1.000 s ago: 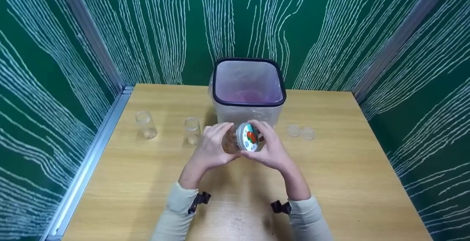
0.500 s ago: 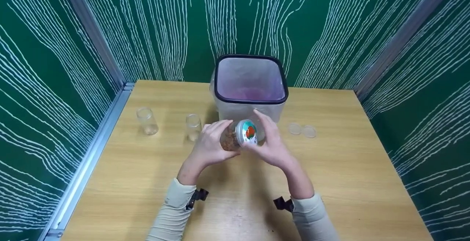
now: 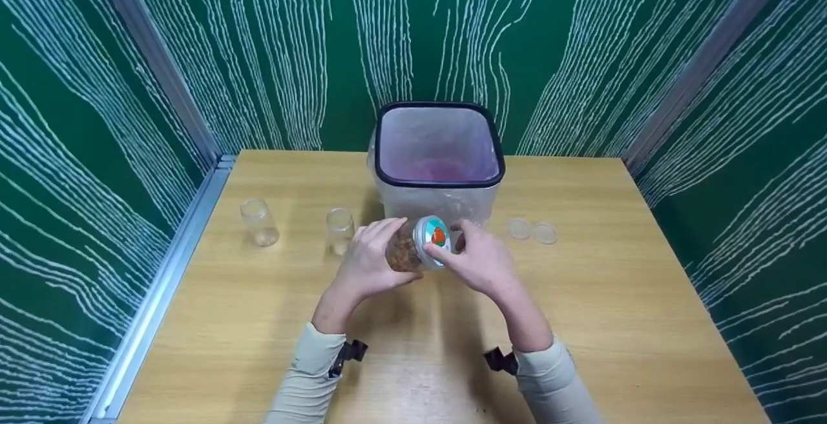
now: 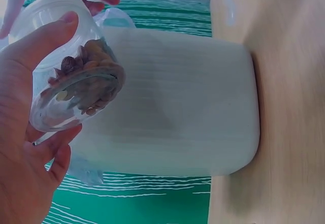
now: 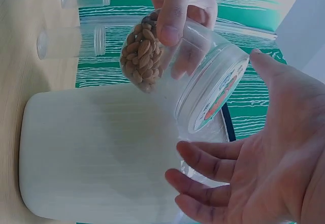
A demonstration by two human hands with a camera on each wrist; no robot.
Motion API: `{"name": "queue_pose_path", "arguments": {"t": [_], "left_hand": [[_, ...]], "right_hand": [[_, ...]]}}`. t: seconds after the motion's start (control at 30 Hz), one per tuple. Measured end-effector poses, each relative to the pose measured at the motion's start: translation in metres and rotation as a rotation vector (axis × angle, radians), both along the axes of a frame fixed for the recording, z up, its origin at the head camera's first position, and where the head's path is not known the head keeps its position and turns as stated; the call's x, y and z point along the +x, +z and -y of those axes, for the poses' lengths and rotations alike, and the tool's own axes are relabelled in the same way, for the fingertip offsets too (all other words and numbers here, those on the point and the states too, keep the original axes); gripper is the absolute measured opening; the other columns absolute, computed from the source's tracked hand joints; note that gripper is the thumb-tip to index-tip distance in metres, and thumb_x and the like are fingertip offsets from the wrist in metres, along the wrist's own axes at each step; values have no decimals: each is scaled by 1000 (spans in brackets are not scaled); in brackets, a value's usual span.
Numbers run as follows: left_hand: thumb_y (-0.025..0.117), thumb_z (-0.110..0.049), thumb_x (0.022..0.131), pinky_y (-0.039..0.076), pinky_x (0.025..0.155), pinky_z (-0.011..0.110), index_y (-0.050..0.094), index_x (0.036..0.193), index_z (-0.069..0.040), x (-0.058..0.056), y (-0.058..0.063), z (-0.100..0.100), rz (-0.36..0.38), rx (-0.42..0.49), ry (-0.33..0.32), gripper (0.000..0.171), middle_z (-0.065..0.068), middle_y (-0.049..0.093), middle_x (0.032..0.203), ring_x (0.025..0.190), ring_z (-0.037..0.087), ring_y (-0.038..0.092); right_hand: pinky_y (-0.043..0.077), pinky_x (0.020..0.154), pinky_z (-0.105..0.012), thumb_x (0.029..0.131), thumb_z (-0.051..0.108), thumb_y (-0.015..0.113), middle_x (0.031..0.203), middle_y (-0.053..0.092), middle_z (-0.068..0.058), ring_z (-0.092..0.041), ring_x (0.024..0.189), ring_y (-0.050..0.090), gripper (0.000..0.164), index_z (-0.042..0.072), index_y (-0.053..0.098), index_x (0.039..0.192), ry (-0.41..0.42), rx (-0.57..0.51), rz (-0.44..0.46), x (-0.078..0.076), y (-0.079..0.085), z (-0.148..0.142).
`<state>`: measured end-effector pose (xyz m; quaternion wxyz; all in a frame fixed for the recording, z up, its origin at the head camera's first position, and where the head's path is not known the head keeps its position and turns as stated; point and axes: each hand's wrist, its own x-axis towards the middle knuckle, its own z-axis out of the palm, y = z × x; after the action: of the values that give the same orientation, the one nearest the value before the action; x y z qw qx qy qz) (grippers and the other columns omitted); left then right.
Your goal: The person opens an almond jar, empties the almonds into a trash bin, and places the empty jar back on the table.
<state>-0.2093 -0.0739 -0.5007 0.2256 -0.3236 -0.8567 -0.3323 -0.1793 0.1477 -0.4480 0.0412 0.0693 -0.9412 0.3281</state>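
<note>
My left hand (image 3: 368, 259) grips a clear plastic jar (image 3: 402, 251) of almonds (image 5: 143, 56) round its body. The jar is tilted, its capped end towards my right hand, and the almonds are heaped at the base. Its lid (image 5: 216, 102) carries a round label with a green band and a red-orange picture. My right hand (image 3: 481, 262) is at the lid, fingers loosely bent and spread in the right wrist view. The thumb tip (image 5: 259, 56) lies right at the lid's edge, while the other fingertips stand off from it.
A white, bag-lined bin with a black rim (image 3: 439, 184) stands behind the hands. Two clear open jars (image 3: 258, 222) stand on the left of the wooden table (image 3: 226, 320). Two clear round discs (image 3: 545, 233) lie to the right. Green, white-streaked walls enclose the table.
My right hand has loosened from the lid, spread, then come back towards it with its thumb across the label. The label has turned slightly. My left hand keeps its grip on the jar.
</note>
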Motion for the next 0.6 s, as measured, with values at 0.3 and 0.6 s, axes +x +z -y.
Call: {"name": "queue_pose_path", "arguments": {"t": [0.3,0.6], "left_hand": [[90,-49,57,43,94,46,57,131,-8,-5,-3,-5,-17,7,-12,91,5,60,128,116,22,54],[88,-53,59,44,95,47,58,130,-8,-5,-11,-7,-15,22,-52,89,5,61,127,115,22,56]], "right_hand": [[48,86,-41,77,45,79,116,60,-7,-26,102,57,74,5,53,133,281,-145,-89,-6,-4,-13],[34,106,-48,71,16,88,148,39,-7,-25,132,38,97,10,33,150,482,-194,-118,-7,-7,-23]]}}
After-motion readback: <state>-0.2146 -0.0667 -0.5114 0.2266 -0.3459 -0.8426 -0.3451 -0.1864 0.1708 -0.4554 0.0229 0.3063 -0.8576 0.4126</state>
